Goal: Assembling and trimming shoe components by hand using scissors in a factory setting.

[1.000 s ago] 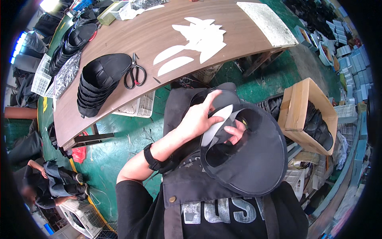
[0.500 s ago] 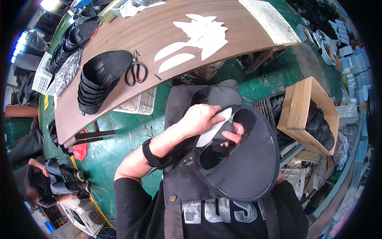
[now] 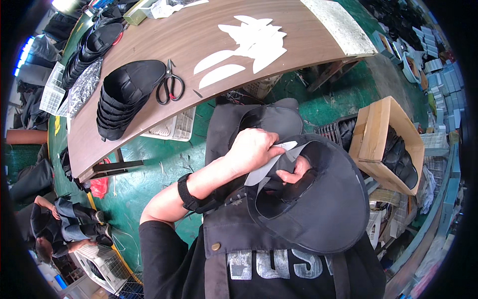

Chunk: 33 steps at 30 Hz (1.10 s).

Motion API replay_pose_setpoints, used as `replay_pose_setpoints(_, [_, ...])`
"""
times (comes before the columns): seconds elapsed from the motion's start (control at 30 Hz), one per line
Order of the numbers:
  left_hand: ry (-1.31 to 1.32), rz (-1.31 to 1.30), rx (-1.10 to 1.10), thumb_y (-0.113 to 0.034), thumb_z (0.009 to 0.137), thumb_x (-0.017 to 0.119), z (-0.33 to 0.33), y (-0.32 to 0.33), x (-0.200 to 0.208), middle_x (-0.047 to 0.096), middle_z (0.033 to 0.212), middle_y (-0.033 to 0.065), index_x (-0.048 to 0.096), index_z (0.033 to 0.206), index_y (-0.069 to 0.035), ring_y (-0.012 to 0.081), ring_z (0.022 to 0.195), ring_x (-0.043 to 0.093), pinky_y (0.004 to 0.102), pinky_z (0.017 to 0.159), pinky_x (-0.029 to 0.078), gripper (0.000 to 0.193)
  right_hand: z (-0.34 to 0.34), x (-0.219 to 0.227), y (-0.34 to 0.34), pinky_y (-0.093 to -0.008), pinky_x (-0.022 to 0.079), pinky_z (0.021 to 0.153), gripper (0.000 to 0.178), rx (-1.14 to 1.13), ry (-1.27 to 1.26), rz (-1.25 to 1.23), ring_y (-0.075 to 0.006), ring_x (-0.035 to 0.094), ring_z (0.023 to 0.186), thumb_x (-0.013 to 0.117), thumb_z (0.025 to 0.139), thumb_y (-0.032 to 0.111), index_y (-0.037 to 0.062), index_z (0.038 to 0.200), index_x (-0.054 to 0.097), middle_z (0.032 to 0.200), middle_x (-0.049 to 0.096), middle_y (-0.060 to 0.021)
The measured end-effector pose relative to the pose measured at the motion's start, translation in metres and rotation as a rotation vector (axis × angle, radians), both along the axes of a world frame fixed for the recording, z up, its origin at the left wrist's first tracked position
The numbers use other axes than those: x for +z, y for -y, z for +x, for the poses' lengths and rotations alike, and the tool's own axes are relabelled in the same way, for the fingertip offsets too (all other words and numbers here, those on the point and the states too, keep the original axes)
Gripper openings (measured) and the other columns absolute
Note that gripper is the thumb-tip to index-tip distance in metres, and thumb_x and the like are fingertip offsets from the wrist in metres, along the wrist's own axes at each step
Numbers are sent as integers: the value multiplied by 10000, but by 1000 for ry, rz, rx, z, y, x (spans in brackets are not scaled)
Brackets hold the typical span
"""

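A black visor cap (image 3: 326, 209) rests against my front, its brim toward the lower right and its inner side facing up. My left hand (image 3: 253, 151) is closed on a thin white crescent-shaped piece (image 3: 261, 174) at the cap's left rim. Part of that piece lies under the fingers, and its pointed tip shows by the thumb. Inside the cap's opening, my right hand (image 3: 297, 170) has its fingers curled against the cap's inner wall; its wrist is hidden behind the cap. Another black cap (image 3: 284, 122) lies on my lap, just beyond my hands.
Ahead stands a brown table (image 3: 164, 37) with loose white crescent pieces (image 3: 256, 40), scissors (image 3: 170, 84) and nested black caps (image 3: 124, 99). To the right is a cardboard box (image 3: 371, 129) holding black caps. A seated person (image 3: 55, 224) is at the lower left.
The cap has shifted right and turned slightly. The white piece now bends along the cap's rim, showing less of its upper part. My right hand has moved slightly, with its fingers more curled.
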<state>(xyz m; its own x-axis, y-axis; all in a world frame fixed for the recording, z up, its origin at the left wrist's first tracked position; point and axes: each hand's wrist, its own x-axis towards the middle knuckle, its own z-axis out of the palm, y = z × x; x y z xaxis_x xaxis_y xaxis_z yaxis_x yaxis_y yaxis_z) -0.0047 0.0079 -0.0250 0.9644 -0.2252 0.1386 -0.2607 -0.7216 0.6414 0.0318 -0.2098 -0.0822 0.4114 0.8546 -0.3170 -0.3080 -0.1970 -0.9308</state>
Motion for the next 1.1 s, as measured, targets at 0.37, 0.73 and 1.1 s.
replay_pose_setpoints(0.37, [-518,-259,-54,-314,843,699,-3,-26,12,597,678,119,647,980,-12,126,621,537,327,607,458,336,-5,5,1,-255,486,644,256,-135,11,69,-112,597,712,560,914,164,-21,1089,589,825,639,-66])
replay_pose_setpoints(0.73, [-341,-372,275,-280,828,721,-26,3,-11,468,551,144,569,718,18,137,505,393,346,495,390,352,-9,21,-11,-250,515,740,341,-231,-123,80,-124,627,797,559,928,193,-35,1181,535,990,635,-89])
replay_pose_setpoints(1.1, [-254,-262,167,-313,832,705,-20,-3,-13,503,575,186,563,725,17,303,485,448,382,494,401,375,12,-52,27,-262,502,756,293,-201,-104,200,-161,648,852,695,837,100,-39,1076,597,907,667,-90])
